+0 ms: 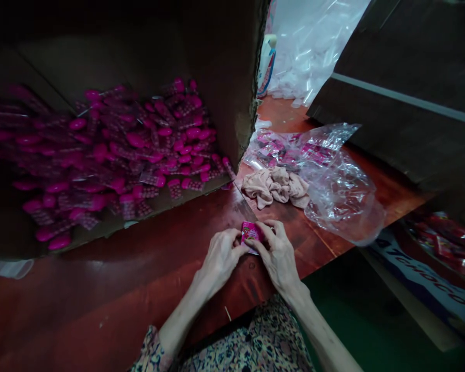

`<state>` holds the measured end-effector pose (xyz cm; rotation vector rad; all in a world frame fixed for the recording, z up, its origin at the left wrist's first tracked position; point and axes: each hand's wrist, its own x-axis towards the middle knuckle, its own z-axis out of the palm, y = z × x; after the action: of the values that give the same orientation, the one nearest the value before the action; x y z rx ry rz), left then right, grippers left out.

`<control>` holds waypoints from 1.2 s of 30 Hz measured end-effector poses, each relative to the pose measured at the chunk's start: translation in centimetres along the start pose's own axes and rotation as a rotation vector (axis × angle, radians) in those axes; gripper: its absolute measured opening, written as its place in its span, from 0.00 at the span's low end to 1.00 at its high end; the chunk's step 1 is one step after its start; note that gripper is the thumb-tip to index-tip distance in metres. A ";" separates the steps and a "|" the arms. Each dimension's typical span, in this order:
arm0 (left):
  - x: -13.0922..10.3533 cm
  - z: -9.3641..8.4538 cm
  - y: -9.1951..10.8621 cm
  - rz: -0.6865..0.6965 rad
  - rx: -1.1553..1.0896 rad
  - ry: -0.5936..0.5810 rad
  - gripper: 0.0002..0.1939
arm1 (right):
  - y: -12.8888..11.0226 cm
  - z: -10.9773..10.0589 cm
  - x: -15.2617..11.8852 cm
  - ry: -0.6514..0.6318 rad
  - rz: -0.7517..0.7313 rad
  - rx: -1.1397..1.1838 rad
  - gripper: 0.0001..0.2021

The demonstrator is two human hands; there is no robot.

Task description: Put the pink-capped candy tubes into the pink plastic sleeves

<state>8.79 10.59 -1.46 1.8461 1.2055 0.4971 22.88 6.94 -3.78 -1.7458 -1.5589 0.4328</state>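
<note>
A small pink printed card or stack of labels [250, 232] is held between my two hands just above the red tabletop. My left hand [221, 254] grips its left edge between thumb and fingers. From the other side, my right hand [278, 254] pinches it, the thumb lying across its front. Whether it is one piece or several stacked together, I cannot tell. Beyond my hands lies a crumpled beige cloth [275, 187]. Behind the cloth, a clear plastic bag [339, 194] lies open with similar pink printed pieces [281, 147] in it.
At the left, a large cardboard box [232, 103] on its side holds many clear tubes with pink caps [139, 150]. A dark carton [403, 77] stands at the right. Behind is a large clear bag [313, 46] of whitish pieces. Below the table's right edge sits a printed box [430, 279] of red packets.
</note>
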 end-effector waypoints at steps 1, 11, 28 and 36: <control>-0.2 0.4 -0.2 0.015 0.015 0.028 0.07 | -0.1 0.0 -0.1 0.019 -0.006 0.005 0.12; -1.5 2.4 -2.2 0.065 0.080 0.162 0.08 | -0.5 0.3 -0.6 0.127 -0.144 0.080 0.06; -3.9 1.6 1.1 -0.335 -0.942 0.407 0.10 | -5.3 0.1 -1.5 0.213 0.500 0.822 0.09; -4.3 0.3 0.7 -0.380 -0.933 0.435 0.08 | -5.3 -0.6 -1.2 -0.086 0.354 0.646 0.15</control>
<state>7.42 6.58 -0.52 0.7174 1.2492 1.0528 19.38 5.52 0.12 -1.4842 -0.9922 1.0658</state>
